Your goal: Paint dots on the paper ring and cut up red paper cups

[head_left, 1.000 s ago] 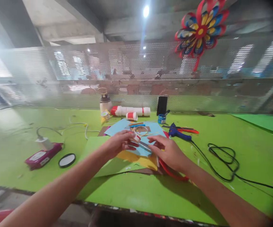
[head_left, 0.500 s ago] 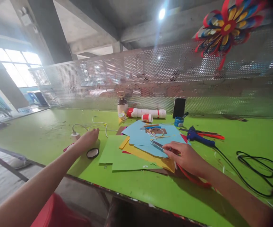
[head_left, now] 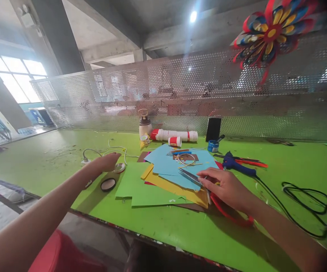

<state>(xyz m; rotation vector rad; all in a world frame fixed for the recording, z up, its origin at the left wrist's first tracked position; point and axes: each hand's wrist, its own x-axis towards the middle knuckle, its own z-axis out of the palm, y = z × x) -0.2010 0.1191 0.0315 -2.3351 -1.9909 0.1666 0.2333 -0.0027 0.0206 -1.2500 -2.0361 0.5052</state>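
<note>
Holding red-handled scissors (head_left: 190,175) in my R hand (head_left: 224,186) — blades over the paper stack (head_left: 163,160). My L hand (head_left: 107,163) is left of stack, beside whitish roll (head_left: 119,168) — can't tell if that grip's wide/narrow.

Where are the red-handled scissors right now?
In the head view, the red-handled scissors are right of centre, in the right hand, their blades over the light-blue paper.

Table front (head_left: 163,223) passable; glue gun (head_left: 240,166) obstructs beyond right hand (head_left: 222,185).
</note>
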